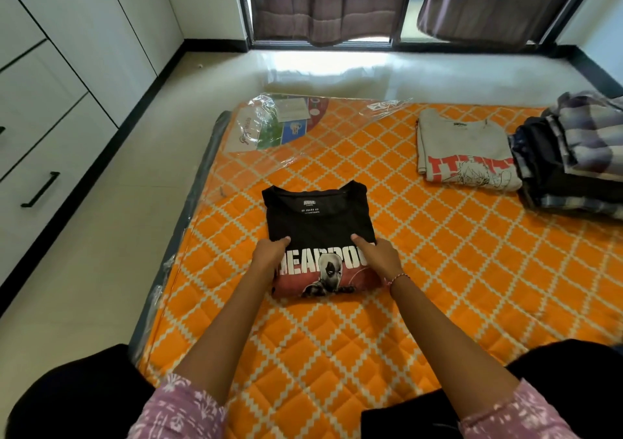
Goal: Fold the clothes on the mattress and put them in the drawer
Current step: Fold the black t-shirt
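Observation:
A black T-shirt (pixel 320 223) with a white and red print lies folded into a rectangle on the orange quilted mattress (pixel 404 236). My left hand (pixel 268 256) grips its left edge, thumb on top and fingers tucked under the side. My right hand (pixel 379 258) grips the right edge the same way. A folded grey T-shirt (pixel 462 148) with red print lies at the far right of the mattress. Beside it sits a pile of dark and plaid clothes (pixel 569 162). White drawers (pixel 37 155) with black handles line the left wall.
Loose clear plastic wrap (pixel 269 128) covers the mattress's far left corner and left side. Shiny tiled floor (pixel 128 223) runs between mattress and drawers. Dark curtains (pixel 323 3) hang over the far window. My knees in black trousers frame the near edge.

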